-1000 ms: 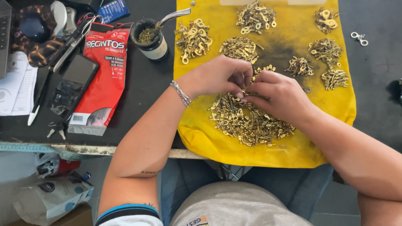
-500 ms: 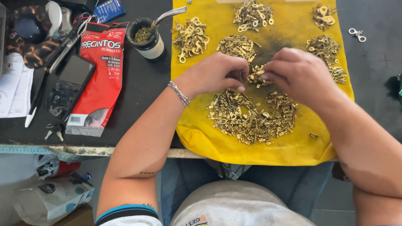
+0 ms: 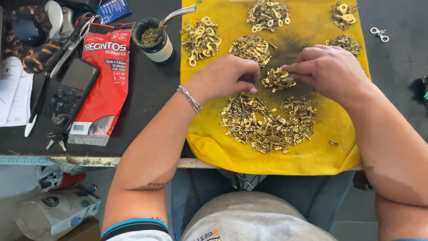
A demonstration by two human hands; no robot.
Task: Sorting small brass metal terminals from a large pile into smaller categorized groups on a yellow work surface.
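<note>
Head view: both hands work over a yellow cloth [image 3: 312, 156] on the dark table [image 3: 151, 93]. Left hand [image 3: 225, 76] — grip curled, fingertips pinched together; held item cannot be told. Right hand [image 3: 332, 69] — grip closed on a small brass pile [image 3: 275, 79] at frame centre. Large heap of brass terminals [image 3: 265, 122] lies just below. Red packet [image 3: 101, 82] at left.

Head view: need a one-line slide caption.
Left hand and right hand pick at a small pile of brass terminals on a yellow cloth, larger pile below.
</note>
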